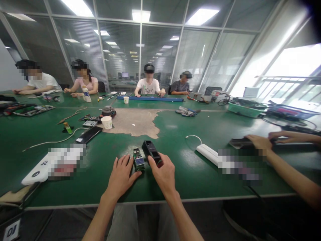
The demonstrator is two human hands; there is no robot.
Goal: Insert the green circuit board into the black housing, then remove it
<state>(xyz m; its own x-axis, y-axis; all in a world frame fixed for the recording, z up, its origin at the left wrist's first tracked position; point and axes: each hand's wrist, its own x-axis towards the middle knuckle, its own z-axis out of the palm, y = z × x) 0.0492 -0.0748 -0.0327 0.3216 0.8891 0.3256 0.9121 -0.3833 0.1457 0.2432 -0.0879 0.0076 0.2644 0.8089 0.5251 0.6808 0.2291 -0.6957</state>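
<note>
My right hand [164,172] grips a black plastic housing [150,150], an elongated shell with cut-outs in its face, tilted just above or on the table. Left of it lies a small green circuit board [139,160] with a bluish display at its near end. My left hand [122,174] rests flat on the green table [180,180], fingers spread, its fingertips and thumb beside the board's left and near edges. Whether the left hand presses on the board I cannot tell.
A black phone-like slab [89,134] and a paper cup [107,122] stand ahead on the left. A white power strip [210,154] lies to the right. Beyond it, another person's hands [259,144] hold a dark long part. Gloves [187,111] and a green basket [247,108] lie farther back.
</note>
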